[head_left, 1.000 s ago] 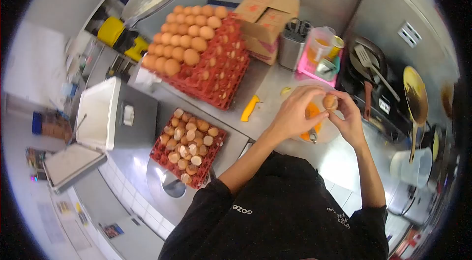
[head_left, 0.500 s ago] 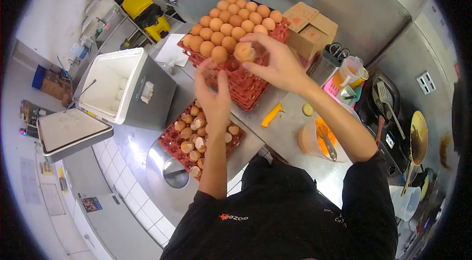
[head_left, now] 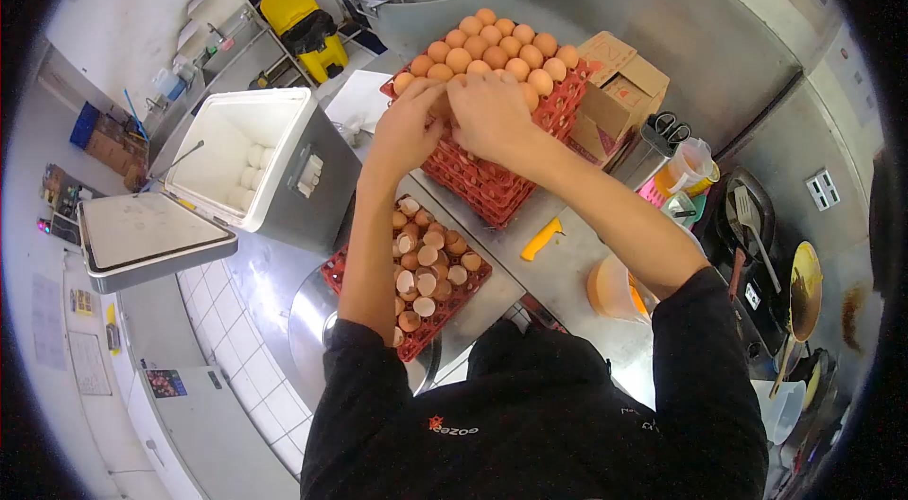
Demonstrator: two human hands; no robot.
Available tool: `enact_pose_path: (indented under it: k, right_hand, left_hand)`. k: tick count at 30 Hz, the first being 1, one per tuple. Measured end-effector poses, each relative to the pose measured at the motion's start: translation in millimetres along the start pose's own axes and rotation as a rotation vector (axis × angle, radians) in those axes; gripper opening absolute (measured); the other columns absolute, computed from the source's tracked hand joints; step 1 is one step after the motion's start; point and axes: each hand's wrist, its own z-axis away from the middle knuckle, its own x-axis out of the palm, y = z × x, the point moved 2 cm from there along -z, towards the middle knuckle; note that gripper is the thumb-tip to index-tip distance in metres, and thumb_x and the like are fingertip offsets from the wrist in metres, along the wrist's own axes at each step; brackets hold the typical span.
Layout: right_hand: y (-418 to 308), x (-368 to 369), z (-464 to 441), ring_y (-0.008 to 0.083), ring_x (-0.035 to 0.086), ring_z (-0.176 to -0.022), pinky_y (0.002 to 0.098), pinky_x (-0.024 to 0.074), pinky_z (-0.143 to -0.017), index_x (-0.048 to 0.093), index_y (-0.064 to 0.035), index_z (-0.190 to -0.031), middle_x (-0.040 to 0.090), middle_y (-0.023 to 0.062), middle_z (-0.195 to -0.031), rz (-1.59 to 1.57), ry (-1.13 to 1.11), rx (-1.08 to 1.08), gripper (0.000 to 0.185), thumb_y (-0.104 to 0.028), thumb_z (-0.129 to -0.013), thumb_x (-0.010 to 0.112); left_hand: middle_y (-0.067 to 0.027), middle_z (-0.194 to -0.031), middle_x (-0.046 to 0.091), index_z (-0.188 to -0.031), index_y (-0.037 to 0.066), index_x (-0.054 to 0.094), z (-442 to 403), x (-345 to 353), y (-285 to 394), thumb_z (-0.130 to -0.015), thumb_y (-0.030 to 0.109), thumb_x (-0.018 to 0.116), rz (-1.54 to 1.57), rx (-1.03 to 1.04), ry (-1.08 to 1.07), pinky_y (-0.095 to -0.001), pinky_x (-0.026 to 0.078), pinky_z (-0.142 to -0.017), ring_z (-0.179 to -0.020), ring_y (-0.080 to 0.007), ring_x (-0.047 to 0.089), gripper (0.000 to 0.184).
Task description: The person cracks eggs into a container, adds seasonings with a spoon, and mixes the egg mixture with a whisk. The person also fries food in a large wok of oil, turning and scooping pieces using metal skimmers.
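My left hand (head_left: 407,131) and my right hand (head_left: 490,117) are close together over the front edge of the stacked red egg trays (head_left: 492,192). The fingers of both are curled, and what they hold is hidden from view. Whole brown eggs (head_left: 495,56) fill the top tray behind them. Below, partly covered by my left forearm, a red tray of broken eggshells (head_left: 427,282) rests on the steel counter. A container with orange liquid (head_left: 613,292) stands under my right forearm, which covers part of it.
A yellow-handled tool (head_left: 541,241) lies on the counter. An open cooler (head_left: 317,180) stands at the left, and a large pot of white powder (head_left: 440,3) at the back. Cardboard box (head_left: 619,98), scissors (head_left: 670,129), pans (head_left: 804,297) and a spatula (head_left: 749,216) are to the right.
Both hands moved from the orange-liquid container to the egg stack. Half a second ago they were apart, an egg or shell in my right hand; now they are together and it is hidden.
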Motion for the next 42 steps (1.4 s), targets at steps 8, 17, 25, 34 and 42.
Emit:
enact_pose_path:
  k: [8,17,25,34,42]
  right_hand:
    - [1,2,-2,0.0376,0.071,-0.090,0.0471,0.0544,-0.080,0.067,-0.0010,-0.105,0.069,0.0183,-0.100,-0.072,0.125,-0.006,0.045,-0.022,-0.070,0.088]
    - [89,-54,61,0.0205,0.066,-0.097,0.0363,0.0572,-0.081,0.061,-0.0006,-0.124,0.066,0.0143,-0.116,-1.573,0.167,0.404,0.038,-0.028,-0.097,0.065]
    - [194,-125,329,0.0148,0.058,-0.094,0.0301,0.0508,-0.088,0.058,-0.0022,-0.140,0.064,0.0088,-0.120,-1.217,0.086,0.866,0.037,-0.022,-0.109,0.052]
    - [148,-136,467,0.0432,0.062,-0.118,0.0492,0.0489,-0.106,0.055,0.0011,-0.134,0.058,0.0224,-0.127,-0.209,0.071,0.633,0.041,-0.006,-0.095,0.064]
    - [144,-125,474,0.0443,0.062,-0.112,0.0479,0.0537,-0.095,0.055,0.0005,-0.128,0.056,0.0223,-0.123,-0.282,0.092,0.655,0.037,-0.006,-0.093,0.065]
  left_hand:
    - [-0.0161,-0.125,0.069,-0.122,0.003,0.063,-22,-6,-14,-0.083,0.002,0.072,-0.202,0.038,-0.269,-0.0501,0.057,-0.090,-0.113,-0.0423,0.067,0.040]
    - [-0.0214,-0.127,0.067,-0.136,0.003,0.055,-12,-2,-7,-0.092,0.012,0.078,-0.202,0.218,-0.074,-0.0455,0.057,-0.094,-0.113,-0.0441,0.066,0.051]
    - [-0.0180,-0.147,0.057,-0.150,0.005,0.051,62,-11,58,-0.103,0.020,0.072,0.985,-0.404,0.184,-0.0358,0.053,-0.103,-0.119,-0.0237,0.066,0.054]
    - [-0.0107,-0.119,0.062,-0.126,0.007,0.056,100,176,231,-0.090,-0.002,0.072,1.676,-0.612,-0.614,-0.0268,0.058,-0.068,-0.093,-0.0209,0.071,0.040]
    - [-0.0036,-0.084,0.068,-0.116,0.003,0.069,88,250,301,-0.092,0.004,0.082,1.025,-0.076,-0.531,-0.0289,0.055,-0.075,-0.077,-0.0132,0.067,0.027]
